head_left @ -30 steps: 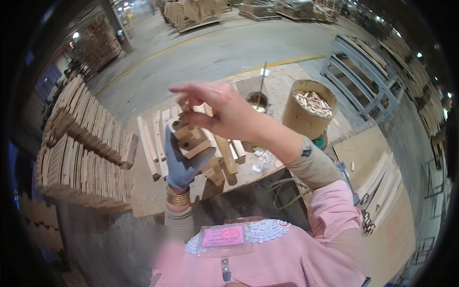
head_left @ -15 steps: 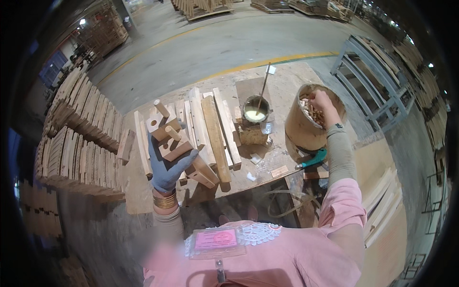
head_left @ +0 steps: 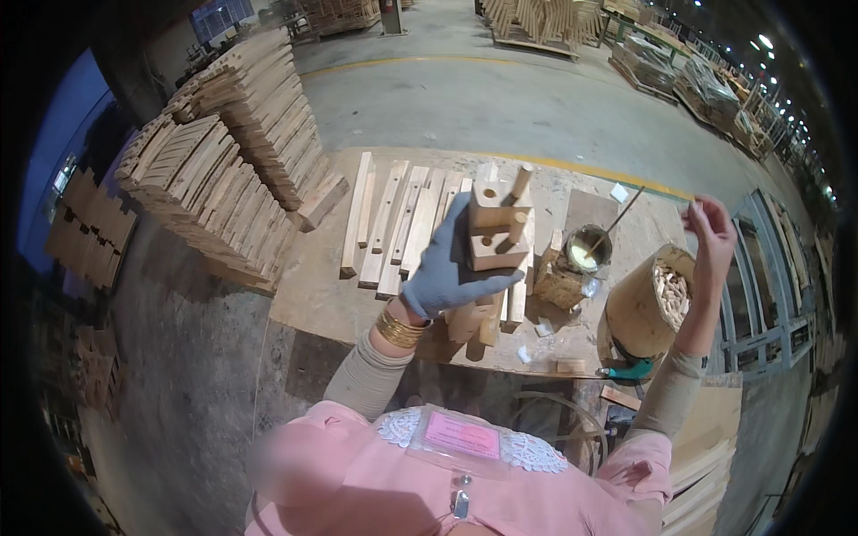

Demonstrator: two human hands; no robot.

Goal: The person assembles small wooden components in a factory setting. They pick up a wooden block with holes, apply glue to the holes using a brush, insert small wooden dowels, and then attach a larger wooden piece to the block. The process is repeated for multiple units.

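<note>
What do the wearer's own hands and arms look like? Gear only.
Left hand: blue-grey glove, stacked gold-coloured bangles at the wrist, beige sleeve cover on the forearm. Right hand: no glove; matching beige forearm cover, with a bunched pink shirt sleeve above it.

Blocks (head_left: 497, 219) smooth matt wood; bangles (head_left: 401, 331) glossy metal.

Lamps (head_left: 766, 41) glare at upper right, shadow crosses the pink shirt (head_left: 384, 478), and bent edges darken.
</note>
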